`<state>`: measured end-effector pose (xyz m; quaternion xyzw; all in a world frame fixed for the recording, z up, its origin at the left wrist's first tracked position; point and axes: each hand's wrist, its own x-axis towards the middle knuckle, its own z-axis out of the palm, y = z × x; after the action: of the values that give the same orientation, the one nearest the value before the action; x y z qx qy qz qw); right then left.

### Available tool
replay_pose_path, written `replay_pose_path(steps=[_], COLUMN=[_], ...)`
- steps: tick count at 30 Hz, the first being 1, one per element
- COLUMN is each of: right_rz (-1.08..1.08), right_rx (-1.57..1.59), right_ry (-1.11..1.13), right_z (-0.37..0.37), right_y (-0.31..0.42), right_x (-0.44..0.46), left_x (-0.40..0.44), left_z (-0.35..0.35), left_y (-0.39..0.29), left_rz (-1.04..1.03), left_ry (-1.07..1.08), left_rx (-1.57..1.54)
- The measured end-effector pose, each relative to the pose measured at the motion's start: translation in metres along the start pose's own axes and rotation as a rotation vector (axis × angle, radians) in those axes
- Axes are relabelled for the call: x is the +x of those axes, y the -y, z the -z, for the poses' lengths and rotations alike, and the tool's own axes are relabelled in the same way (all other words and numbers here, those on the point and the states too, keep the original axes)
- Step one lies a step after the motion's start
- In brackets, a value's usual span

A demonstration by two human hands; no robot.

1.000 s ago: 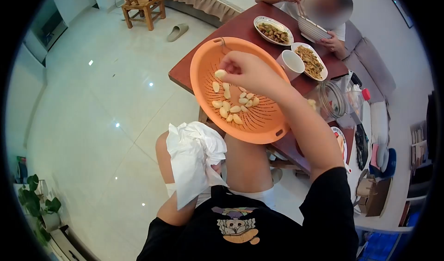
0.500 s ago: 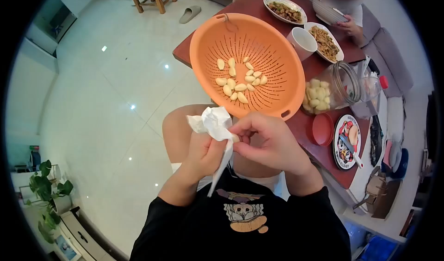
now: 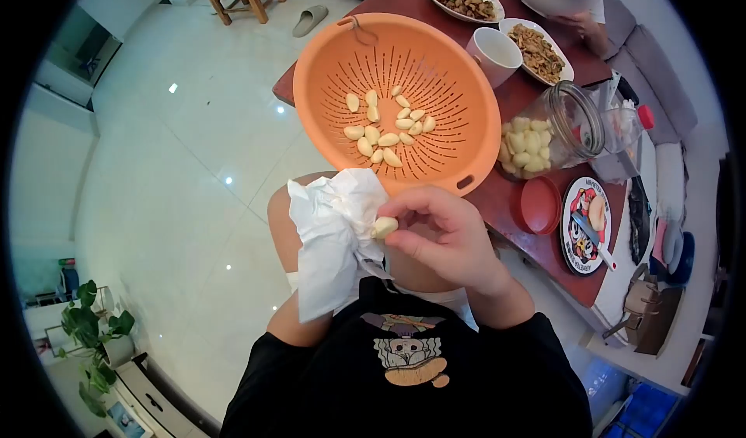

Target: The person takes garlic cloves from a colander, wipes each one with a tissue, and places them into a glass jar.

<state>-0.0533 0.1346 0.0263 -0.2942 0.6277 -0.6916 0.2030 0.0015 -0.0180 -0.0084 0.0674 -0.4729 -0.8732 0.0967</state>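
Note:
Between the thumb and fingertips of my right hand (image 3: pixel 439 236) is a peeled garlic clove (image 3: pixel 384 227). A crumpled white paper towel (image 3: pixel 330 240) lies spread over my left hand, which holds it up above my lap; the towel hides those fingers, and only the left forearm (image 3: pixel 299 325) shows below. The clove is at the towel's right edge. Just beyond both hands, an orange colander (image 3: pixel 458 119) holds several peeled garlic cloves (image 3: pixel 373 135) on its slotted bottom.
A glass jar (image 3: pixel 573 127) of garlic cloves lies on its side on the red table, with a red lid (image 3: pixel 538 205) nearby. A knife (image 3: pixel 594 240) rests on a patterned plate (image 3: pixel 576 263). Behind stand a white cup (image 3: pixel 495 56) and two food dishes; a person sits across.
The paper towel has gone from bunched in my left fingers to spread over that hand. My right hand has drawn slightly back, and the clove now shows. The seated person's bowl has left view.

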Motion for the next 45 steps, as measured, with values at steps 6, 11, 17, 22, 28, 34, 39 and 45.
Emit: replay_pose_path(steps=[6,11,17,22,28,34,39,45], right_rz=[0.320,0.284,0.048,0.232,0.257,0.270,0.177,0.173], right_rx=[-0.548,-0.518,-0.032,-0.003,-0.422,-0.403,-0.114,-0.207], right_ry=[-0.010,-0.062,-0.043,-0.098,0.054,0.020,0.086,0.075], right_z=[-0.001,-0.005,-0.008,-0.010,-0.002,-0.006,-0.008,-0.009], right_y=[0.001,0.002,-0.003,0.000,0.004,0.003,-0.003,-0.004], right_x=[0.003,0.000,-0.012,-0.009,-0.006,-0.011,-0.010,-0.011], left_x=[-0.009,-0.013,-0.013,-0.015,-0.018,-0.030,-0.026,-0.015], left_z=[0.005,0.012,0.011,0.009,0.017,0.033,0.038,0.025], left_y=[0.005,0.012,0.009,0.013,0.019,0.027,0.038,0.021], left_rz=[-0.139,-0.073,0.055,0.107,0.134,0.158,0.162,-0.057], left_ry=[0.186,0.238,0.166,0.179,0.243,0.304,0.266,0.355], left_rx=[0.391,0.265,0.029,-0.036,-0.053,-0.109,-0.200,0.163])
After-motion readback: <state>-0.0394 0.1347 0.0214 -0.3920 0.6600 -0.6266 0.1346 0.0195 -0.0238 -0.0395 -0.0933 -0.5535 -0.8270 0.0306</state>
